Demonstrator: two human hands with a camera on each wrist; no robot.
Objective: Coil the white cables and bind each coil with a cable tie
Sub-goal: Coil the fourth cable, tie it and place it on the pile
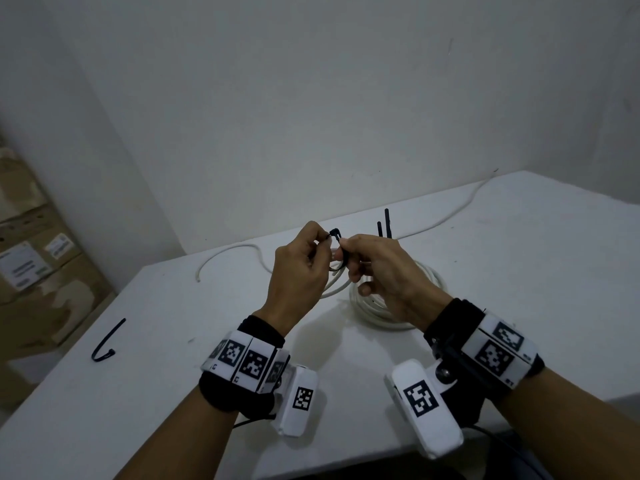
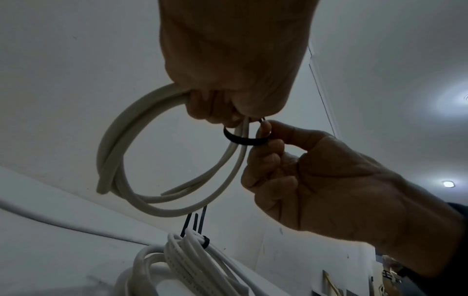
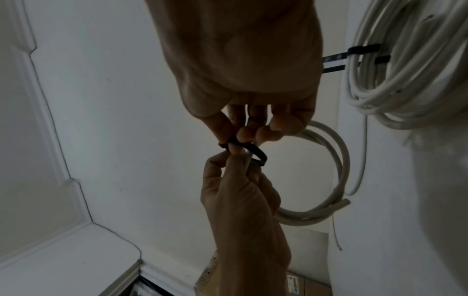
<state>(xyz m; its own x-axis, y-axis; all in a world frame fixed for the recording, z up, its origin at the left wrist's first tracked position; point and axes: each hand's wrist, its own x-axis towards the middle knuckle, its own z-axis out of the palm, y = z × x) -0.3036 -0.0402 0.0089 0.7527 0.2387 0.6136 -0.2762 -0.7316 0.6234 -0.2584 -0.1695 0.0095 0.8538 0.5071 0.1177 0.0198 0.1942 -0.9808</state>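
Observation:
Above the table my left hand grips a small coil of white cable, and its thumb and forefinger meet at the top of the tie. A black cable tie loops loosely around the coil's strands just below those fingers. My right hand pinches that tie from the other side. In the right wrist view the small coil hangs to the right of both hands. A larger white coil lies on the table beneath my right hand, bound by black ties whose tails stand up.
A spare black cable tie lies on the white table at the left. Two loose white cables trail across the table's far side toward the wall. Cardboard boxes are stacked left of the table.

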